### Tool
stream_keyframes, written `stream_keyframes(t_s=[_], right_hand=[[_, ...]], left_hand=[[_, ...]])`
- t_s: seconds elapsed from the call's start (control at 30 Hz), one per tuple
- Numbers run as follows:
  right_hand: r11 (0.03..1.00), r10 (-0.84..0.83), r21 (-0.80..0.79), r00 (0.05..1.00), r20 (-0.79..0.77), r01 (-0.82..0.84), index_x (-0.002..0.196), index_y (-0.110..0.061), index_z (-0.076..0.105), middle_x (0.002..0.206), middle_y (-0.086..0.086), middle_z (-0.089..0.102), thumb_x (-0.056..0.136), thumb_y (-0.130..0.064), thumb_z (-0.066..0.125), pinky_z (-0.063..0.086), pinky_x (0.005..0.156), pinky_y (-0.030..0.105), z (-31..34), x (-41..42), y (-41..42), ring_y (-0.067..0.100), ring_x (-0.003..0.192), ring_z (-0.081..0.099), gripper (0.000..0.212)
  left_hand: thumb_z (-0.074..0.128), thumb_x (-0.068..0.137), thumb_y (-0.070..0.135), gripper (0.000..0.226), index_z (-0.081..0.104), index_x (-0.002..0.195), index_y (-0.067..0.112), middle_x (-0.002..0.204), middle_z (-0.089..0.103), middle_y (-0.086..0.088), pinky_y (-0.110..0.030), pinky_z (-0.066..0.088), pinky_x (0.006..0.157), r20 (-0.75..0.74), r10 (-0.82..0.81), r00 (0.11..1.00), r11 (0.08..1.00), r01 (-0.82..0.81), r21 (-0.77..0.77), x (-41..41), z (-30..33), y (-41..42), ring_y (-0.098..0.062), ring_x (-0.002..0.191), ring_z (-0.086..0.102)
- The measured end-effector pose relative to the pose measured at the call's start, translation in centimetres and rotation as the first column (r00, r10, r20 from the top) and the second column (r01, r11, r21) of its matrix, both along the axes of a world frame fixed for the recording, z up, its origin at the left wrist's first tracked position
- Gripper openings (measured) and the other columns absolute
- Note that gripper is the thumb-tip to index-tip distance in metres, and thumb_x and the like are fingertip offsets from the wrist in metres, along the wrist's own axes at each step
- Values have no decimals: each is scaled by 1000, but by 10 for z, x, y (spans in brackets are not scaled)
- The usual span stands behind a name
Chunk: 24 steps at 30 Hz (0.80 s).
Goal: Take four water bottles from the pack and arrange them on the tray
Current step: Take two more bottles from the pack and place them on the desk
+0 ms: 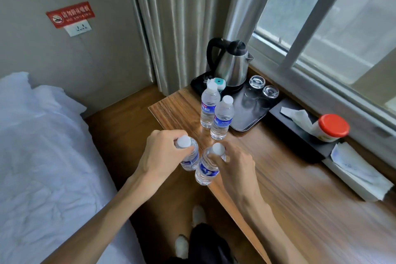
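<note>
**Two Bottles in Hand, Two Standing Beside the Tray**

The reference landmark was the dark rectangular serving tray on the wood-grain desk.

The left hand was clenched around the neck of a clear plastic water bottle with a white cap and blue label, well in front of the tray's near-left corner, at the desk's left edge. The right hand grasped a second clear white-capped water bottle, fingers wrapped just below the cap; this bottle was tilted and touched or nearly touched the first. Whether either bottle rested on the desk could not be determined.

Two further clear blue-labelled bottles stood upright on the desk, just off the tray's left edge: the nearer one at the near-left corner, the farther one directly behind it. Neither stood on the tray.

On the tray, a stainless steel electric kettle with a black handle occupied the far end, with two inverted clear drinking glasses to its right. A white jar with a red lid lay well to the right of the tray.
</note>
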State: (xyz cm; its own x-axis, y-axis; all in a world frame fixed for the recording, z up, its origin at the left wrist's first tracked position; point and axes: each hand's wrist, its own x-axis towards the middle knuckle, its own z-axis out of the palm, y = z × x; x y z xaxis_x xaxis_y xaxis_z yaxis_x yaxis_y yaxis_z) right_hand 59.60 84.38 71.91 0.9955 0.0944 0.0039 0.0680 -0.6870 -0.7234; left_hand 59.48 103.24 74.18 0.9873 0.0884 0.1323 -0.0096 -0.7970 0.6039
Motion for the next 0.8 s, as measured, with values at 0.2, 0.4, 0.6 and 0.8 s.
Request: stream_keyframes(t_s=[0.2,0.4,0.6,0.8], right_hand=[[995,-98,7,995,31,98,103,-29,64,97,-8,69,87,-31,70,54,73,34,-8,38,20,9,85,62,17],[973,-227,45,972,61,224,102,-28,67,94,-9,68,85,-28,73,50,72,31,-10,61,33,11,83,61,19],[938,-347,18,933,91,347,111,-21,67,97,-9,70,84,-28,76,45,69,24,-18,75,53,12,83,63,29],[869,-493,41,859,136,493,114,-16,68,102,-3,72,82,-23,78,44,74,20,-23,83,82,14,89,65,34]], left_hand=[[83,75,33,25,76,93,17,87,77,8,-22,61,63,-33,-106,994,994,106,-11,61,-3,20,-7,82,72],[83,74,33,21,74,86,18,80,76,7,-28,60,62,-70,-202,977,979,201,-18,107,-5,30,-11,78,72],[81,73,31,19,73,84,19,76,75,8,-30,58,62,-119,-328,937,945,326,-39,142,-10,34,-13,75,70],[78,71,38,26,72,92,23,83,77,7,-33,59,65,-106,-468,877,883,467,-43,176,-16,43,-17,79,71]])
